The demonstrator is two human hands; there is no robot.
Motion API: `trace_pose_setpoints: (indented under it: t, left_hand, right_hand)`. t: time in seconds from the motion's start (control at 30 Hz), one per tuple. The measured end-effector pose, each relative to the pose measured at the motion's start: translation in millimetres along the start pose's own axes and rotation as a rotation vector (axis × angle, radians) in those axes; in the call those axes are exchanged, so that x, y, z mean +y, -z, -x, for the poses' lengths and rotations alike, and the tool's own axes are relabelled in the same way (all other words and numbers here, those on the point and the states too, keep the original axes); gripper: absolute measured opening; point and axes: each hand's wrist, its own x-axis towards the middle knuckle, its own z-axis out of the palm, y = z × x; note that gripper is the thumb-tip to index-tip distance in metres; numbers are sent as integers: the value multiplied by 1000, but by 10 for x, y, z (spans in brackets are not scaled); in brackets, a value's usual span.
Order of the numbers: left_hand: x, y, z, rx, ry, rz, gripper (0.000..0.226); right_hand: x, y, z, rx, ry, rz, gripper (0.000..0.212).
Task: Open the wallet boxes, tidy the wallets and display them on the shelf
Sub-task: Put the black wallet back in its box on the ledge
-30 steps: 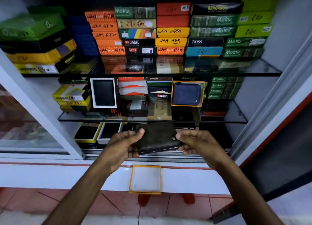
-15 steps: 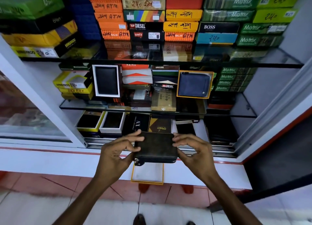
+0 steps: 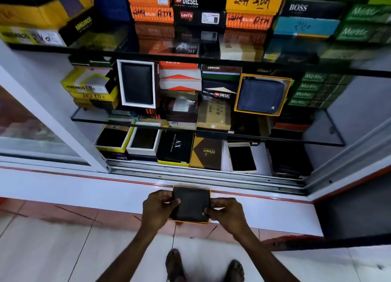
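Observation:
A dark zip wallet [image 3: 191, 203] lies in the yellow-rimmed box tray [image 3: 191, 223] on the white ledge [image 3: 84, 193] in front of the cabinet. My left hand [image 3: 157, 209] grips the wallet's left edge and my right hand [image 3: 227, 213] grips its right edge. On the middle glass shelf [image 3: 325, 142] a blue wallet in a yellow-rimmed tray [image 3: 262, 94] and a black wallet in a white tray [image 3: 137, 84] stand upright on display.
Stacks of coloured wallet boxes [image 3: 249, 13] fill the top shelf. The bottom shelf holds open trays [image 3: 114, 138], a black box [image 3: 175, 148], a brown box [image 3: 206, 153] and a phone [image 3: 242, 158]. A sliding glass door [image 3: 31, 116] is at left. My feet [image 3: 203, 267] stand below.
Both hands have lowered the wallet from in front of the bottom shelf down into the yellow-rimmed tray on the ledge. The view has tilted downward.

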Motion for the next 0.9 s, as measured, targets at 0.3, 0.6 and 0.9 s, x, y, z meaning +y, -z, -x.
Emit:
trace_pose_setpoints:
  t: [0.3,0.6,0.9]
  left_hand:
    - [-204,-213,-78,21,70,-37,48]
    - [61,3,36,53,44,69,24]
    - [1208,754,-170,192,-212,412,28]
  right_hand:
    - [135,-150,-149,64,-157,5,37]
    - [-92,21,-5,118,-86,-145,18]
    - [-1208,713,-64,271,238,-332,32]
